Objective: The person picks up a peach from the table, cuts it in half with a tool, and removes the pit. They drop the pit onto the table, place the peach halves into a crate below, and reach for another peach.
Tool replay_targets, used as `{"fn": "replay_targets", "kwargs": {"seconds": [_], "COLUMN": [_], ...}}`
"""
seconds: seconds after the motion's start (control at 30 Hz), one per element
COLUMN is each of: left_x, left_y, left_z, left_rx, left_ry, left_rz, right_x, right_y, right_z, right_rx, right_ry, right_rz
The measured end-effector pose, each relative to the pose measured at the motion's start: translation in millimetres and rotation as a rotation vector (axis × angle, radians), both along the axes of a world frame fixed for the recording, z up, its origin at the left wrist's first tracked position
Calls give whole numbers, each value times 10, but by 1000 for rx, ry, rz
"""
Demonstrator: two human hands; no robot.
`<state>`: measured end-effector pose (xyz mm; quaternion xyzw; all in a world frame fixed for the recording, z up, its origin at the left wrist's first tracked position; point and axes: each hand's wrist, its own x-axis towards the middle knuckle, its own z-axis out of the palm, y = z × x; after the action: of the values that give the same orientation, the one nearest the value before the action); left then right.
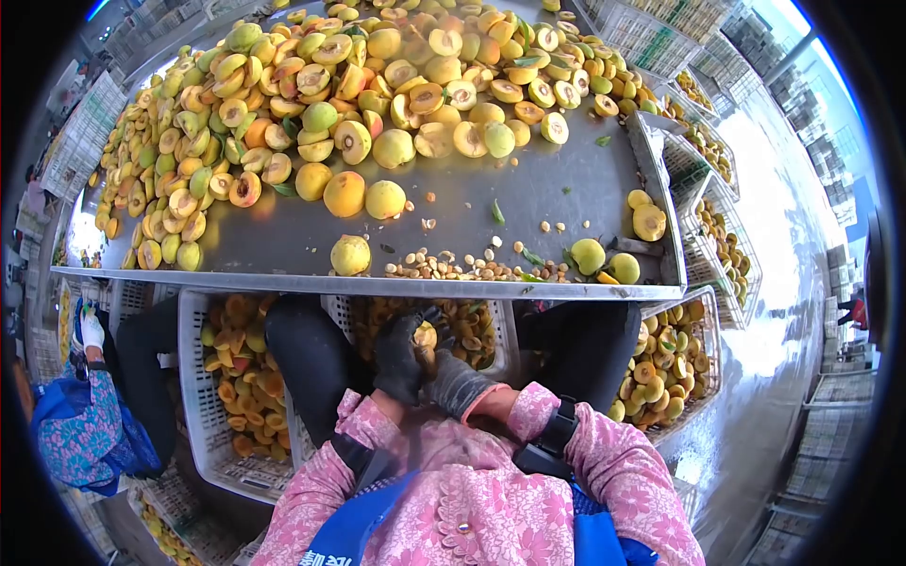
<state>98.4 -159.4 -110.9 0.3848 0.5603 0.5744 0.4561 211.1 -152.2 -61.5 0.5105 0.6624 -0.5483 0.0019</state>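
Both hands wear dark gloves and meet close together below the metal table's front edge, over a crate of cut fruit [477, 332]. My left hand [401, 358] is closed around a yellow fruit piece [426, 335], which shows at its fingertips. Right against it, my right hand [457, 383] has its fingers curled in toward the fruit; what they hold, if anything, is hidden. On the table [311, 247] lies a big heap of halved and whole yellow-green fruit [354, 141]. Loose pits [453, 267] lie along its front edge.
White crates of halved fruit stand at left [193, 377] and right [713, 377] of my legs, with more crates beyond the table's right side [746, 311]. A co-worker in a blue floral sleeve [90, 429] sits at far left. Wet floor [774, 236] shows at right.
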Motion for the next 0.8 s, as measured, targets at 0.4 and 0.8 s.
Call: {"fn": "replay_targets", "kwargs": {"seconds": [0.4, 0.8], "left_x": [-149, -218], "left_y": [-40, -71], "left_z": [-362, 148], "left_rx": [72, 138], "left_ry": [166, 355], "left_rz": [-45, -289], "right_x": [86, 152], "right_y": [-90, 50], "right_z": [-435, -139], "right_rx": [93, -42], "right_ry": [375, 289], "right_rz": [113, 184]}}
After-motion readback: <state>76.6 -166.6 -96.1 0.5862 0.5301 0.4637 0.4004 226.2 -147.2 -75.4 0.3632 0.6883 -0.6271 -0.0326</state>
